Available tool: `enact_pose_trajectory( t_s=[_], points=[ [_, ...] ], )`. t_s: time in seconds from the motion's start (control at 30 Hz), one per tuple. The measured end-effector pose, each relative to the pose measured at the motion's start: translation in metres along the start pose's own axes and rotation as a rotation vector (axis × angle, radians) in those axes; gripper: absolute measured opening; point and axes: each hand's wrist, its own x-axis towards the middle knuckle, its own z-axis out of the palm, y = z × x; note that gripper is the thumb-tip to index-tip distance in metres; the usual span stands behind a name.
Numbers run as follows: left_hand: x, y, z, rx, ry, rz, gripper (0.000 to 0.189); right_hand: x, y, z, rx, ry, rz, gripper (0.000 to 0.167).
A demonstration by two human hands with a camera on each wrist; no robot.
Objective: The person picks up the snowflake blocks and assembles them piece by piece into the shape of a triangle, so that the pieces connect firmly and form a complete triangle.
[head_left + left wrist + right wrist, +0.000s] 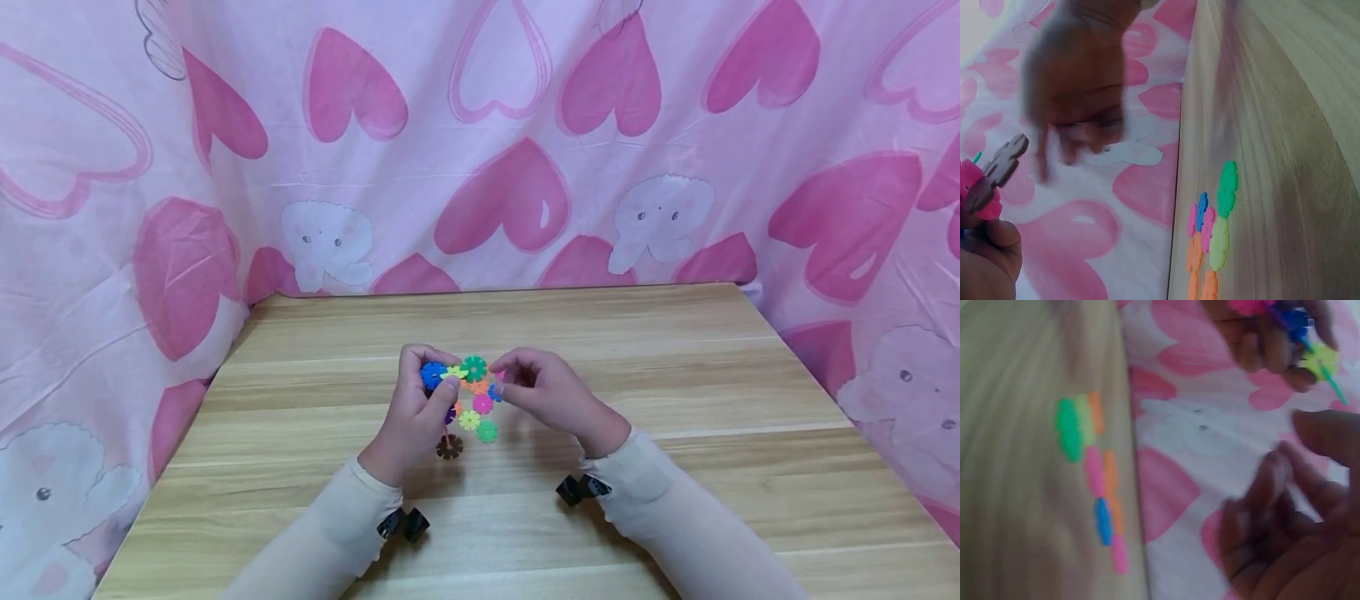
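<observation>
My left hand (408, 408) holds a cluster of joined notched plastic discs above the table. In it are a blue disc (432, 375), a yellow disc (453, 372), a green disc (473, 368) and, nearest me, a brown disc (450, 447). A pink disc (991, 209) sits against the brown one in the left wrist view. Just right of the cluster, my right hand (551, 392) hovers with loosely bent fingers; in the right wrist view nothing lies between its thumb and fingers. Part of the cluster is hidden behind my left fingers.
Below the hands, loose discs lie flat on the wooden table (675, 375): pink (483, 404), light yellow (469, 420), light green (487, 431), orange (479, 387) and blue (495, 392). A pink heart-patterned cloth (502, 200) hangs around the table's back and sides.
</observation>
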Motion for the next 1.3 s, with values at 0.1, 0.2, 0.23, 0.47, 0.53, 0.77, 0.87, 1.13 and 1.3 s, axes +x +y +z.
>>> enact_pose_trajectory(
  t_s=[0.1, 0.2, 0.23, 0.47, 0.53, 0.77, 0.87, 1.13, 1.3],
  points=[
    [0.0, -0.001, 0.0, -0.004, 0.003, 0.013, 0.028, 0.003, 0.01, 0.006, -0.138, -0.139, 0.126, 0.02],
    [0.0, -0.002, 0.0, 0.002, 0.003, 0.021, 0.028, 0.002, 0.015, 0.011, -0.221, -0.266, 0.241, 0.026],
    [0.0, -0.002, 0.0, 0.001, 0.004, 0.019, 0.028, 0.002, 0.016, 0.013, -0.237, -0.297, 0.274, 0.029],
    [0.0, -0.001, 0.001, 0.005, 0.016, 0.021, 0.029, -0.001, 0.018, 0.02, -0.352, -0.377, 0.344, 0.039],
    [0.0, -0.001, 0.001, 0.007, 0.017, 0.026, 0.029, -0.001, 0.018, 0.021, -0.389, -0.376, 0.344, 0.037],
    [-0.001, -0.001, 0.001, -0.001, 0.012, 0.02, 0.031, -0.002, 0.013, 0.026, -0.466, -0.342, 0.379, 0.029],
    [-0.001, -0.001, 0.002, -0.004, 0.01, 0.01, 0.031, -0.002, 0.012, 0.03, -0.506, -0.327, 0.372, 0.025],
    [-0.001, 0.0, 0.002, -0.018, -0.001, -0.007, 0.032, -0.002, 0.012, 0.033, -0.523, -0.343, 0.369, 0.024],
    [-0.001, -0.001, 0.001, -0.012, 0.001, -0.009, 0.032, -0.004, 0.012, 0.029, -0.485, -0.365, 0.34, 0.024]
  ],
)
